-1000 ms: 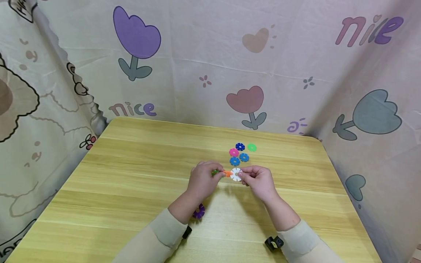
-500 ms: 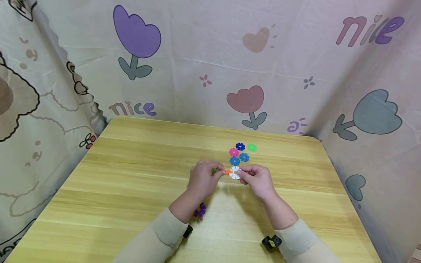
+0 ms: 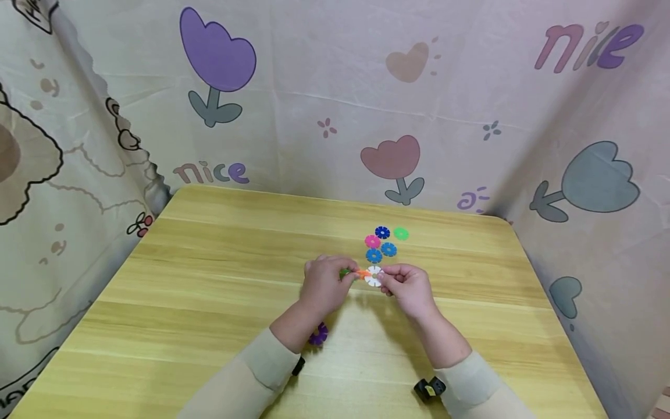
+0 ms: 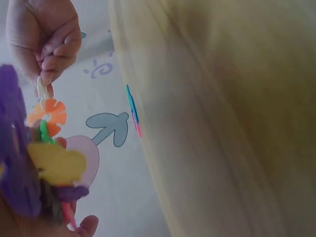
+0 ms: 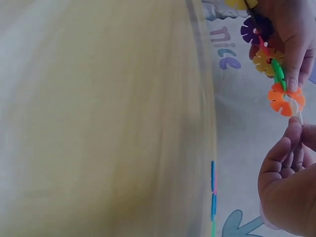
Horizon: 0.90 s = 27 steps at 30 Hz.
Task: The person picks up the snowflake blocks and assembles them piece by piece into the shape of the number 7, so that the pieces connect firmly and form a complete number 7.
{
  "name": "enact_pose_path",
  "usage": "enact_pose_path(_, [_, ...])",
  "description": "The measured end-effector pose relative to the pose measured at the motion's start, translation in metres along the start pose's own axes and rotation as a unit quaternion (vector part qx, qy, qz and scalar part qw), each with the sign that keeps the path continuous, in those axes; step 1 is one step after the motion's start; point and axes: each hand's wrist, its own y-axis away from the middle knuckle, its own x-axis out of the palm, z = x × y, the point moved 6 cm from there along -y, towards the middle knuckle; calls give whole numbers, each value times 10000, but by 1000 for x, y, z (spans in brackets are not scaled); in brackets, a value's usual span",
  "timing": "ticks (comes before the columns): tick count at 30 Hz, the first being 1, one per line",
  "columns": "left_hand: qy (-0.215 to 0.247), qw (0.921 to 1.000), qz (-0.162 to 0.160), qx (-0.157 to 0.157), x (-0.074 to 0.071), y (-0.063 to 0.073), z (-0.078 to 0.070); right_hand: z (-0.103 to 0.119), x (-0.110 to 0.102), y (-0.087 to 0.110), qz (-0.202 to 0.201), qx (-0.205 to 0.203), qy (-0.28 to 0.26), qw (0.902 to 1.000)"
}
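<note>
Chain (image 5: 264, 61) runs left from white disc (image 3: 373, 282), our left grip (image 3: 325, 283) pinching it; our right grip (image 3: 411, 289) pinches white disc's right rim. Orange disc (image 4: 57, 116) meets its left edge, planes crossed; seating we can't tell.

We see five loose discs (image 3: 384, 248) on the tabletop (image 3: 209, 262), right of centre, beyond the left hand (image 3: 327, 284) and right hand (image 3: 410, 290); a chain of discs (image 5: 262, 60) runs between both hands; cloth (image 3: 303, 64) hangs behind.

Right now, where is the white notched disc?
In the head view, the white notched disc is between the left hand and the right hand, which pinches it, with the orange notched disc touching its left edge.
</note>
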Motion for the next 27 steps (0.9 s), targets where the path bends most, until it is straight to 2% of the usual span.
enact_pose_path(4, [-283,9995,47,104,2,-1,-2,-4,0,1,-113,58,-94,9999])
enact_pose_path(12, [-555,9963,-341,563,-1,-3,-11,-2,2,2,-400,64,-476,9980])
enact_pose_path(18, [-585,9947,-370,761,-3,-2,-14,-2,5,2,-379,94,-584,9975])
enact_pose_path(27, [-673,9933,-335,874,-3,-3,-12,-6,10,5,-287,406,-896,9947])
